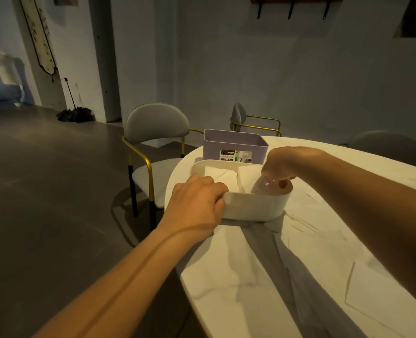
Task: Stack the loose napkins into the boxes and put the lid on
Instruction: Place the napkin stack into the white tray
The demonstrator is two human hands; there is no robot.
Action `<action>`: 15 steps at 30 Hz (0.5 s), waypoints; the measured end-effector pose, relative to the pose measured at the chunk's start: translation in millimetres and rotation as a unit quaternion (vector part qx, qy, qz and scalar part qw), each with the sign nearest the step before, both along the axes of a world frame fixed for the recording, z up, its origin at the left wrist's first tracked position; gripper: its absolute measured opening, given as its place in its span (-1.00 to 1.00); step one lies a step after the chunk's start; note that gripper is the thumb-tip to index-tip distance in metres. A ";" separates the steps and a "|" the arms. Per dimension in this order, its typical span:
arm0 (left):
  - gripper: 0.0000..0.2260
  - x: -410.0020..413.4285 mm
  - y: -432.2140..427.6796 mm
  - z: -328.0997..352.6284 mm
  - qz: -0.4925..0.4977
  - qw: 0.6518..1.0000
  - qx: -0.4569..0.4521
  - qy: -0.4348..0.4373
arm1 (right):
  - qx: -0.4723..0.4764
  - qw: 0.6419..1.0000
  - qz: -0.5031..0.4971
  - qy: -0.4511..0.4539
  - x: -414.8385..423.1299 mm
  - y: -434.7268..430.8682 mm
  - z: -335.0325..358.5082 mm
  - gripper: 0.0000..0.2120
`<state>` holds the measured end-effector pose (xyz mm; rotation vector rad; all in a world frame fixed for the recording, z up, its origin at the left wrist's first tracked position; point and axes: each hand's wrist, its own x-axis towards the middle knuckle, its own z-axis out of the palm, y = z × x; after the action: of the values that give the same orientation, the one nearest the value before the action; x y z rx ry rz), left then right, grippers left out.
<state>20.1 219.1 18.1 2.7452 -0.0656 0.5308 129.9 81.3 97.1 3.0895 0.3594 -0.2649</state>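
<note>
Table [226, 276]: left grip [197, 203] clasps white box [255, 206]

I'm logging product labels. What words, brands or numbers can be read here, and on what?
None can be read.
Sticker on the purple box: print and small icons, too small and blurred to read.
Wall scroll: only a pattern shows, no writing can be made out.

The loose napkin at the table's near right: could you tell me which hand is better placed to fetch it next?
Right, probably. The right hand reaches into the white box, and the napkin lies on that arm's side. The left hand grips the box's near-left corner, steadying it.
</note>
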 end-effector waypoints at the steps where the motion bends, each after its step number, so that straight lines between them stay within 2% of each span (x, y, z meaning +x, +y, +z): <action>1: -0.74 0.3 0.0 -0.3 0.002 1.000 0.000 -0.001 | -0.016 1.000 0.008 0.022 -2.2 -0.7 -1.2 -0.68; 3: -0.75 0.3 -0.6 0.0 0.004 1.000 -0.001 -0.003 | -0.054 0.997 0.030 0.053 -4.8 -1.4 -7.9 -0.62; 6: -0.75 -1.8 -2.5 4.2 0.005 1.000 0.005 0.015 | -0.093 0.993 0.063 0.047 -6.1 -3.4 -12.2 -0.57; 11: -0.70 -5.5 -15.0 15.4 0.040 0.997 0.061 0.003 | 0.010 0.998 0.062 0.009 -12.5 -25.8 7.2 -0.70; 15: -0.72 -4.7 -57.0 31.1 0.006 1.000 0.011 -0.026 | 0.050 0.998 0.041 -0.003 -20.7 -63.2 20.1 -0.79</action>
<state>15.4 162.2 49.1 2.7552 -0.0684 0.6071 109.2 18.1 117.2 3.1623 0.5147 -0.2438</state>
